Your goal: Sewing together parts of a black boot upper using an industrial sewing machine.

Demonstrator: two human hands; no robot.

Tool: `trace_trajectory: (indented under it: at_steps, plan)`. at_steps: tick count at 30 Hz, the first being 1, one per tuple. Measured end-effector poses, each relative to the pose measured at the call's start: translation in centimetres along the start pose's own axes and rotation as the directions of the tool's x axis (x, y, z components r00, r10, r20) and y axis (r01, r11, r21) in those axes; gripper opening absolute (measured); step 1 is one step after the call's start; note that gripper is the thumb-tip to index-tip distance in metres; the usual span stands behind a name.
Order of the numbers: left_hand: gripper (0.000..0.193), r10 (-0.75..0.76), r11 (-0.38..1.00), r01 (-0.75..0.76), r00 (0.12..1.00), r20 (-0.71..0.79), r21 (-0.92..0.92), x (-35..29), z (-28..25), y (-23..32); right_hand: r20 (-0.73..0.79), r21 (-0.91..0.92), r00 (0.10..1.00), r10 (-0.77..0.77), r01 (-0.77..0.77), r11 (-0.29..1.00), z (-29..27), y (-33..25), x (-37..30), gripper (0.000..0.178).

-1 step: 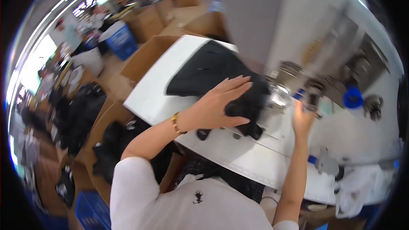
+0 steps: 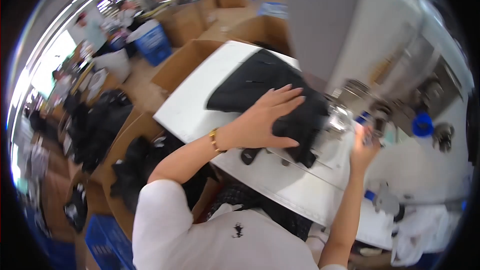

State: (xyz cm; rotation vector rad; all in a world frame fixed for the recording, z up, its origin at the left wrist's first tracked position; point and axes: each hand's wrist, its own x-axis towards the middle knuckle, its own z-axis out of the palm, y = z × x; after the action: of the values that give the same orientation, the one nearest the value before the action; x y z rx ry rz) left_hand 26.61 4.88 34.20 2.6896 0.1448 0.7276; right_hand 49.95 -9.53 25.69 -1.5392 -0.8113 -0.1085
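A folded black cloth piece [image 2: 245, 77] lies on the white work table [image 2: 192, 90], its right end up against the bright metal parts of a sewing machine [image 2: 340, 118]. My left hand [image 2: 265, 120] rests on the cloth with fingers stretched and thumb spread out. Beside the machine's metal parts, my right hand [image 2: 364, 152] is raised, thumb upward. Its fingers are blurred against a dark metal part [image 2: 382, 112], so whether they grip it is unclear. A small dark oval piece [image 2: 248, 156] lies on the table near my left wrist.
Open cardboard boxes [image 2: 187, 62] flank the table, one at the left holding black cloth [image 2: 137, 170]. A blue thread-stand part [image 2: 422, 125] sits at the right. White plastic [image 2: 417, 232] hangs at the table's right end. Two people [image 2: 92, 30] are far left.
The view has turned slightly, so table, cloth and machine appear a little farther right. My left hand keeps its place on the cloth; my right hand stays beside the machine.
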Motion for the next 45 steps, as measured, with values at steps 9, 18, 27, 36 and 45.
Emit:
trace_trajectory:
  at_steps: [9, 18, 27, 36, 45]
  plan:
    - [0.114, 0.018, 0.993, -0.058, 0.933, 0.359, 0.100, -0.9, 0.8, 0.2, 0.381, 0.160, 0.922, -0.074, 0.014, 0.987, 4.3, -8.1, -6.3, 0.016]
    - [0.088, -0.053, 0.979, -0.012, 0.947, 0.316, 0.201, -0.1, 0.6, 0.5, 0.264, 0.334, 0.964, 0.023, -0.114, 0.936, 7.2, -7.8, -6.8, 0.027]
    - [0.077, 0.033, 0.964, -0.144, 0.899, 0.436, 0.223, 1.3, -1.0, 3.4, 0.322, 0.682, 0.883, 0.341, -0.467, 0.564, 6.1, -7.8, -8.3, 0.015]
    - [0.067, 0.085, 0.872, -0.273, 0.902, 0.424, 0.406, 1.0, -0.6, 4.2, 0.298, 0.645, 0.939, 0.170, -0.329, 0.689, 6.7, -7.1, -9.0, 0.014]
    - [0.055, 0.144, 0.770, -0.350, 0.910, 0.390, 0.534, 1.0, -0.1, 4.0, 0.361, 0.700, 0.882, 0.302, -0.470, 0.537, 6.4, -8.3, -9.2, 0.011]
